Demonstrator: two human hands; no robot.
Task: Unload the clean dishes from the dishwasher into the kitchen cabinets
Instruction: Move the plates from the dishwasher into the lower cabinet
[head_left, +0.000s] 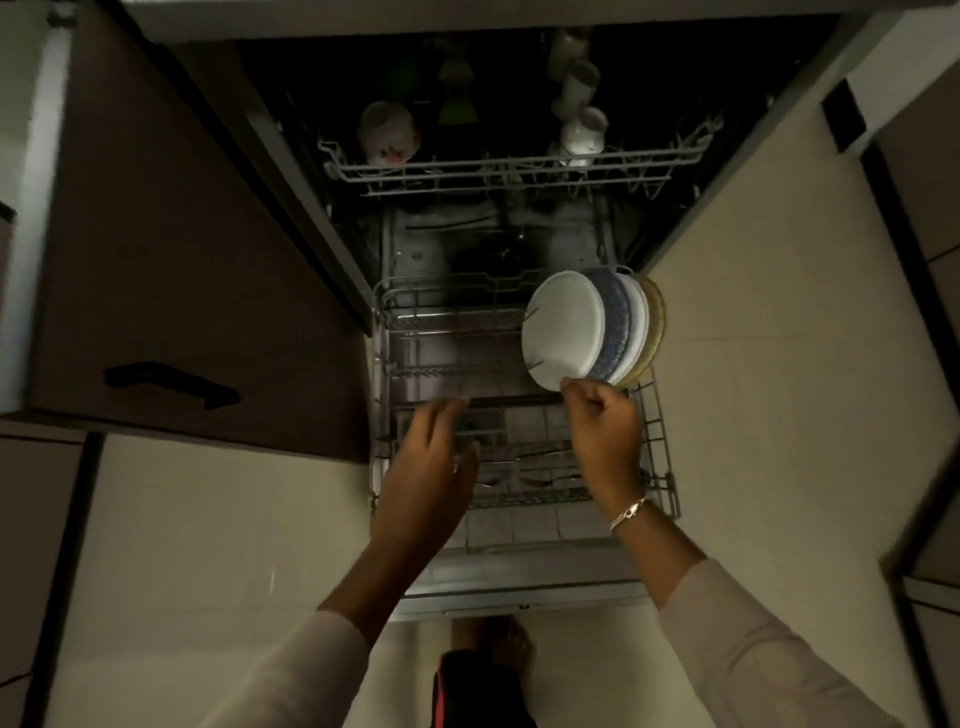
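The dishwasher stands open with its lower rack (387, 364) pulled out over the door. Several plates stand on edge at the rack's right side; the front one is a white plate (563, 327), with a blue-patterned plate (615, 322) behind it. My right hand (605, 428) pinches the lower rim of the white plate. My left hand (434, 467) hovers over the rack's left half with fingers relaxed, holding nothing. Cutlery (530, 467) lies in the rack's front part. The upper rack (519, 166) holds a mug (387, 132) and white cups (582, 104).
An open dark cabinet door with a black handle (171, 384) stands to the left of the dishwasher. Pale floor tiles (769, 415) lie on both sides. More dark cabinet fronts (930, 208) are at the right edge. My foot (498, 644) is just in front of the dishwasher door.
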